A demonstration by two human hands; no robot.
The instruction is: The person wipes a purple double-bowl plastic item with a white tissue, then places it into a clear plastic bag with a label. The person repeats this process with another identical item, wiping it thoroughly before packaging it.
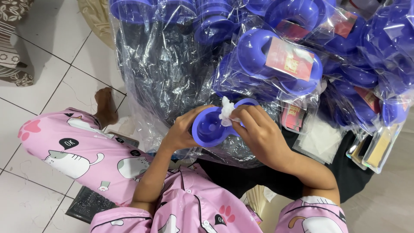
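Left hand (181,131) grips the purple double bowl (211,128); right hand (258,133) pinches a white tissue (225,111) inside it, hiding the bowl's far cup.

- Left hand (181,131): bare forearm rising from a pink sleeve, wrist bent inward, fingers curled in a closed grasp.
- Right hand (258,133): forearm angled in from the right, back of hand upward, fingers (239,115) pinched together near the left hand.

Double bowl (210,127) between left hand (181,131) and right hand (258,133); tissue (226,111) on it; bagged bowls (280,64) behind; foot (105,105) left.
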